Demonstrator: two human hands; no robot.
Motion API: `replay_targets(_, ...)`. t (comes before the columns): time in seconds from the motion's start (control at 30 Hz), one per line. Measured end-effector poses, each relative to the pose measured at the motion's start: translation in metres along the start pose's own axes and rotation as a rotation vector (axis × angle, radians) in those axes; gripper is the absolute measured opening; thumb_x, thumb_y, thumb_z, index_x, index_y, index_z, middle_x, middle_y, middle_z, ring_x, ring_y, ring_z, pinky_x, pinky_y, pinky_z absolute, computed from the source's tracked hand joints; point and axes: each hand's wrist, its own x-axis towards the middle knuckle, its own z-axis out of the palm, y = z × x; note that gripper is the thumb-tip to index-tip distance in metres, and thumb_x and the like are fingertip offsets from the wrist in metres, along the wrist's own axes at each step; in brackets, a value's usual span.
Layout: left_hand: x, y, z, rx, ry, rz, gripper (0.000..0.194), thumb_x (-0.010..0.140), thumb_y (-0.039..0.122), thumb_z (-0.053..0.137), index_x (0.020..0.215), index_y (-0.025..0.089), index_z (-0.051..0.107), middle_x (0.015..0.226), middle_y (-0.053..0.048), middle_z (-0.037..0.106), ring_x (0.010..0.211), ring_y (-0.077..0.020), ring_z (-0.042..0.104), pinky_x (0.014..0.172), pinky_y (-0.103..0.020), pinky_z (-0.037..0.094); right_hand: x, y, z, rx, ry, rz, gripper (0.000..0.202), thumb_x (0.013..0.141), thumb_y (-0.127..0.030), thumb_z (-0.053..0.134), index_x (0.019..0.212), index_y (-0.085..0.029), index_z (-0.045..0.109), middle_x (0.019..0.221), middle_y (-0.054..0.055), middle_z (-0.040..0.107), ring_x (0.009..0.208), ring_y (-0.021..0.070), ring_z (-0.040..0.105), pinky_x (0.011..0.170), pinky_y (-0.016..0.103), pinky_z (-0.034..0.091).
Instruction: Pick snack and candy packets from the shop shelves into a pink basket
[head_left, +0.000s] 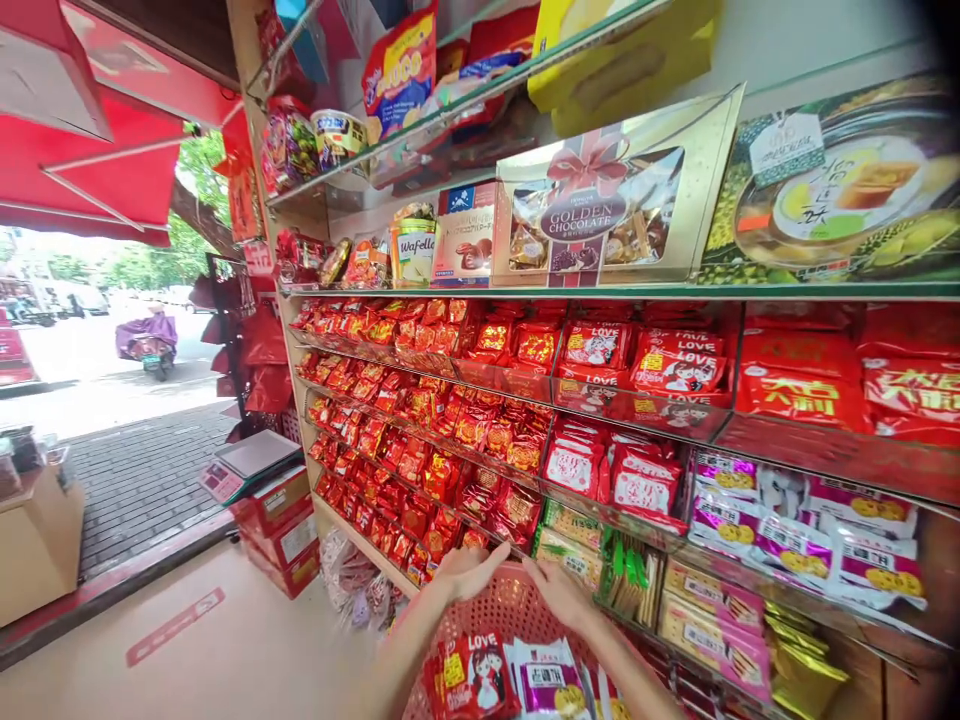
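Observation:
A red perforated plastic basket (501,607) is low in front of me, against the lower shelves. My left hand (471,577) is closed over the left of its far rim, thumb pointing inward. On the right of the same rim, my right hand (556,592) grips with its fingers partly hidden. Inside the basket lie a red packet marked LOVE (474,675) and white-and-purple biscuit packets (551,680). Just beyond my hands are slanted bins of red-wrapped sweets (412,460) and a bundle of thin sticks with green wrapping (631,580).
Glass shelves above carry a Golden Chocolate box (600,215) and a Wafelle tub (414,255). Packets of purple-and-white biscuits (795,540) fill a bin at right. Left stand a weighing scale (259,455) on red boxes (281,540) and a plastic bag (352,580) on the floor.

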Motion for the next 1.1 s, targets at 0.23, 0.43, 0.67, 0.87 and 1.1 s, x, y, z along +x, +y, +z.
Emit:
replay_targets(0.23, -0.013, -0.048, -0.011, 0.02, 0.087, -0.017, 0.084, 0.075, 0.074, 0.002, 0.082, 0.02, 0.067, 0.081, -0.012, 0.069, 0.079, -0.0274, 0.064, 0.066, -0.034, 0.042, 0.016, -0.042, 0.037, -0.038, 0.053, -0.08, 0.059, 0.088, -0.055, 0.013, 0.078, -0.021, 0.06, 0.084, 0.009, 0.069, 0.086, 0.0244, 0.064, 0.07, 0.031, 0.041)
replay_targets(0.43, -0.02, -0.108, -0.037, 0.046, 0.141, -0.032, 0.082, 0.076, 0.072, 0.003, 0.074, 0.019, 0.066, 0.076, -0.012, 0.069, 0.078, -0.0276, 0.064, 0.066, -0.033, 0.04, 0.035, -0.102, 0.063, -0.062, 0.075, -0.086, 0.06, 0.087, -0.055, 0.012, 0.086, -0.022, 0.062, 0.088, 0.01, 0.069, 0.087, 0.0251, 0.063, 0.074, 0.033, 0.041)
replay_targets(0.67, -0.039, -0.192, -0.077, 0.017, 0.151, -0.082, 0.076, 0.077, 0.073, 0.008, 0.072, 0.021, 0.063, 0.075, -0.01, 0.069, 0.077, -0.026, 0.064, 0.067, -0.032, 0.041, 0.059, -0.184, 0.111, -0.024, 0.052, -0.133, 0.061, 0.088, -0.055, 0.011, 0.084, -0.022, 0.062, 0.087, 0.01, 0.069, 0.087, 0.024, 0.063, 0.073, 0.033, 0.042)
replay_targets(0.87, -0.045, -0.265, -0.092, -0.024, 0.153, -0.105, 0.069, 0.078, 0.071, 0.014, 0.075, 0.022, 0.063, 0.086, -0.01, 0.07, 0.089, -0.0293, 0.063, 0.078, -0.037, 0.041, 0.072, -0.243, 0.155, -0.001, 0.017, -0.129, 0.062, 0.087, -0.056, 0.012, 0.088, -0.021, 0.063, 0.091, 0.011, 0.069, 0.09, 0.025, 0.063, 0.074, 0.034, 0.042)
replay_targets(1.1, -0.053, -0.331, -0.117, -0.04, 0.122, -0.081, 0.063, 0.081, 0.066, 0.018, 0.093, 0.026, 0.065, 0.098, -0.007, 0.069, 0.096, -0.0304, 0.061, 0.08, -0.038, 0.041, 0.088, -0.301, 0.186, -0.03, 0.034, -0.151, 0.061, 0.088, -0.053, 0.013, 0.088, -0.02, 0.064, 0.09, 0.012, 0.069, 0.089, 0.0256, 0.063, 0.075, 0.036, 0.042)
